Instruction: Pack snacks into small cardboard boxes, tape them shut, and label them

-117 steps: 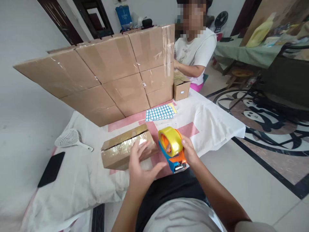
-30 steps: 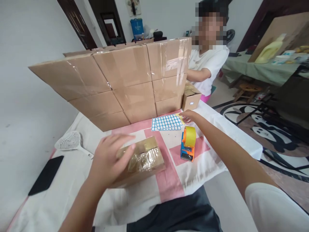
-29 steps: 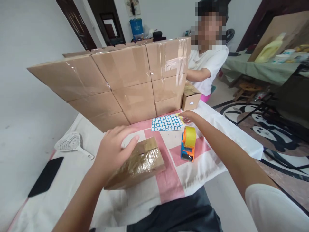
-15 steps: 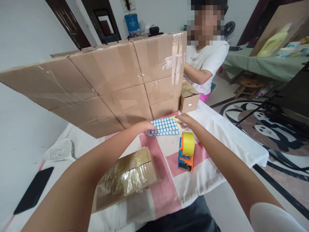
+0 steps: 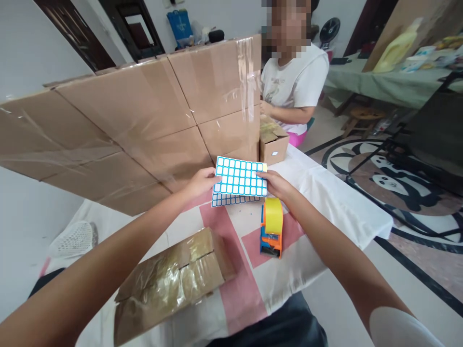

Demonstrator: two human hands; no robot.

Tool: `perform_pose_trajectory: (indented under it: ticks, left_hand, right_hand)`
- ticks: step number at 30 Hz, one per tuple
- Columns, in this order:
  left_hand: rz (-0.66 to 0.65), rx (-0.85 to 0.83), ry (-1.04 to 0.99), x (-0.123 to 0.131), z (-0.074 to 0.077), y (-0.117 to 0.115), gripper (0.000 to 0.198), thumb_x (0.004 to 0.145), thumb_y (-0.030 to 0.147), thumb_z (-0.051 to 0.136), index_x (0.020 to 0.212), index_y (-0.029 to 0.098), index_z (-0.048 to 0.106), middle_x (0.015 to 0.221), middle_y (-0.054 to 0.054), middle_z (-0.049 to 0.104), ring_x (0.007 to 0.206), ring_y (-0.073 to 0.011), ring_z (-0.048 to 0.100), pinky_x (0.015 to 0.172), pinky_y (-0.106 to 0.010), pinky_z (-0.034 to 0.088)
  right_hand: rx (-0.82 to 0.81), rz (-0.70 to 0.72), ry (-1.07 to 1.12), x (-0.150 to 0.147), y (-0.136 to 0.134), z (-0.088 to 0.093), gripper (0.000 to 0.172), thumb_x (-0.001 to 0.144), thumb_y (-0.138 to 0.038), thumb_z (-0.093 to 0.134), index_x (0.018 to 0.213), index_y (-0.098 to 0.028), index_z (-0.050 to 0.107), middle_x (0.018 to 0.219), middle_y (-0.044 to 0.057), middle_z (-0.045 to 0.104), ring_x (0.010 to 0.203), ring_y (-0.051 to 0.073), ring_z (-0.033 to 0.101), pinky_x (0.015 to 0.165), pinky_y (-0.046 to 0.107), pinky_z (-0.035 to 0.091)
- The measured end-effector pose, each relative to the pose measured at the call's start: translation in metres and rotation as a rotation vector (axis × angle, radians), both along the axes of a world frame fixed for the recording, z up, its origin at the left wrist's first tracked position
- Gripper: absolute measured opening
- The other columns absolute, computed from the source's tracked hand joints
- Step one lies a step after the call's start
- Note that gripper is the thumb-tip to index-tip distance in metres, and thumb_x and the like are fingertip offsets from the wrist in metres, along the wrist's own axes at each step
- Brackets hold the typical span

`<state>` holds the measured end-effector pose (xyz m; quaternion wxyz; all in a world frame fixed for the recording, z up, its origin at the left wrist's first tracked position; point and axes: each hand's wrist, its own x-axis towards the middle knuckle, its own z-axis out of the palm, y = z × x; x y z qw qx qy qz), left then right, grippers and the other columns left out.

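Observation:
Between my two hands is a sheet of blank labels (image 5: 240, 177), white with rounded blue outlines and a yellow patch at its upper right. My left hand (image 5: 203, 184) pinches its left edge; my right hand (image 5: 277, 184) grips the right edge, thumb on top. The sheet is raised and tilted toward me. Under it a second label sheet (image 5: 235, 200) shows along its lower rows. A tape dispenser (image 5: 271, 229) with a yellow roll stands just below my right hand. Nearer to me lies a taped cardboard box (image 5: 170, 277).
A tall wall of taped cartons (image 5: 144, 115) rises behind my hands. Beyond its right end, a small box (image 5: 274, 144) with a white label stands near a seated person (image 5: 294, 82). At the left are a white mesh object (image 5: 75, 238) and a dark flat object (image 5: 47, 279).
Both hands have lifted the upper label sheet off the table and tipped it toward me. The view has shifted slightly. The other person's arm has lowered.

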<state>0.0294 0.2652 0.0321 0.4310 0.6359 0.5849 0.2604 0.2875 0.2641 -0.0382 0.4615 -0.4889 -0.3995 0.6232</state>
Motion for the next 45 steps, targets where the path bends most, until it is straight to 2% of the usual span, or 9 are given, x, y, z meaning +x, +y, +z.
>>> perform_pose_trajectory:
  ticks: [4,9,13,16,20,23,33,37,45]
  left_hand:
    - [0.026,0.105,-0.019,-0.02,0.012,-0.019,0.031,0.071,0.043,0.075,0.088,0.017,0.07,0.091,-0.006,0.073,0.081,-0.021,0.066,0.073,-0.033,0.049]
    - [0.096,0.19,-0.01,-0.026,0.013,-0.034,0.029,0.074,0.045,0.07,0.084,0.019,0.067,0.093,-0.007,0.074,0.087,-0.0246,0.069,0.078,-0.038,0.053]
    - [0.225,0.294,0.029,-0.024,0.023,-0.054,0.031,0.078,0.037,0.069,0.102,0.019,0.063,0.107,-0.012,0.071,0.1,-0.0289,0.069,0.086,-0.045,0.054]
    - [0.308,0.555,0.15,-0.01,0.043,-0.091,0.046,0.078,0.029,0.072,0.121,0.021,0.057,0.134,-0.014,0.058,0.126,-0.0307,0.056,0.102,-0.048,0.047]
    - [-0.015,0.86,0.427,0.023,0.072,-0.154,0.026,0.088,0.034,0.065,0.112,0.024,0.063,0.115,-0.006,0.066,0.109,-0.0247,0.063,0.09,-0.038,0.05]
    - [-0.067,0.924,0.533,0.039,0.083,-0.18,0.019,0.089,0.033,0.065,0.104,0.021,0.064,0.097,-0.003,0.071,0.09,-0.022,0.066,0.077,-0.034,0.047]
    - [-0.052,1.072,0.625,0.032,0.076,-0.184,0.018,0.093,0.023,0.056,0.081,0.024,0.069,0.071,0.004,0.072,0.065,-0.0164,0.063,0.067,-0.032,0.04]
    - [-0.051,1.062,0.554,0.033,0.07,-0.18,0.012,0.091,0.033,0.063,0.096,0.024,0.07,0.079,0.002,0.073,0.072,-0.0175,0.066,0.067,-0.031,0.042]
    - [-0.154,1.164,0.59,0.035,0.058,-0.175,0.007,0.091,0.021,0.061,0.089,0.022,0.067,0.08,0.0,0.072,0.074,-0.0178,0.064,0.067,-0.031,0.042]
  right_hand:
    - [0.174,0.094,0.326,0.0,-0.021,0.024,0.032,0.069,-0.03,0.085,0.095,-0.018,0.071,0.094,0.006,0.077,0.083,0.02,0.071,0.081,0.032,0.057]
    - [0.294,0.075,0.342,-0.006,-0.041,0.058,0.037,0.062,-0.036,0.092,0.085,-0.02,0.069,0.084,0.002,0.076,0.075,0.016,0.068,0.074,0.03,0.054]
    - [0.34,0.075,0.316,-0.013,-0.069,0.078,0.038,0.063,-0.042,0.092,0.078,-0.02,0.065,0.074,-0.001,0.07,0.067,0.014,0.063,0.067,0.029,0.052]
    - [0.455,-0.007,0.247,-0.024,-0.098,0.085,0.038,0.067,-0.045,0.089,0.07,-0.02,0.059,0.064,-0.004,0.062,0.06,0.011,0.056,0.059,0.024,0.044]
    - [0.583,-0.081,0.208,-0.047,-0.136,0.087,0.038,0.074,-0.045,0.085,0.068,-0.021,0.056,0.066,-0.004,0.06,0.062,0.012,0.053,0.059,0.025,0.041]
    - [0.67,-0.084,0.183,-0.06,-0.158,0.086,0.03,0.084,-0.043,0.077,0.072,-0.021,0.061,0.069,-0.002,0.061,0.067,0.013,0.056,0.066,0.026,0.044]
    - [0.878,-0.136,-0.144,-0.06,-0.179,0.074,0.018,0.097,-0.028,0.06,0.08,-0.021,0.062,0.075,-0.001,0.062,0.072,0.014,0.057,0.07,0.027,0.044]
    - [0.893,-0.101,-0.154,-0.058,-0.176,0.071,0.018,0.097,-0.027,0.06,0.08,-0.021,0.063,0.077,-0.001,0.063,0.073,0.014,0.058,0.072,0.027,0.045]
    - [0.505,0.009,0.238,-0.06,-0.168,0.08,0.027,0.083,-0.042,0.076,0.08,-0.021,0.061,0.077,-0.001,0.063,0.072,0.014,0.059,0.07,0.027,0.048]
